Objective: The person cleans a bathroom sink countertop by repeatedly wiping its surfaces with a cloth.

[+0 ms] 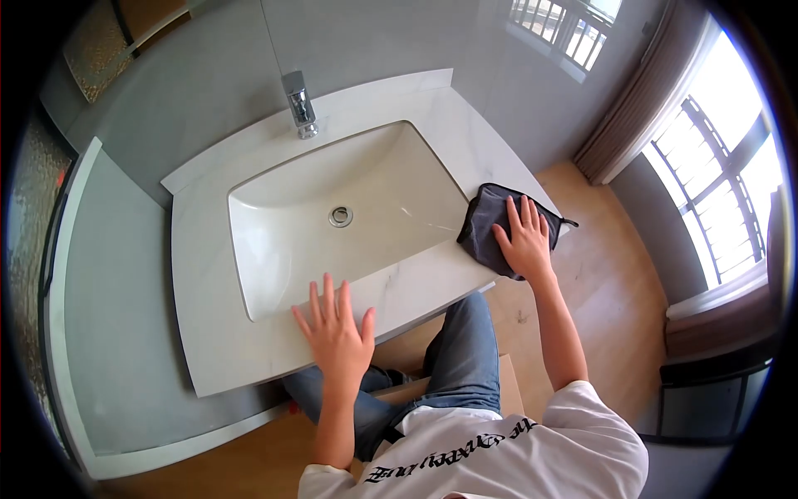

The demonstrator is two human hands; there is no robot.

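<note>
Before a gray wall [366, 41], at a white counter [208, 333], seen resting the right hand [526, 245] flat on a dark cloth [482, 224] at three o'clock from the sink [382, 170], spread rather than clamped. With the left hand [337, 337] bare and splayed at six o'clock, cannot tell whether touching the counter. Apparently wiping, next likely calling for even downward pressure along the counter. With a metal drain [340, 216] in the sink's floor, and a faucet [299, 104] at eleven o'clock.

Grey wall [374, 41], tan floor [619, 258], brown curtain [636, 100] beside bright window [721, 170]
</note>
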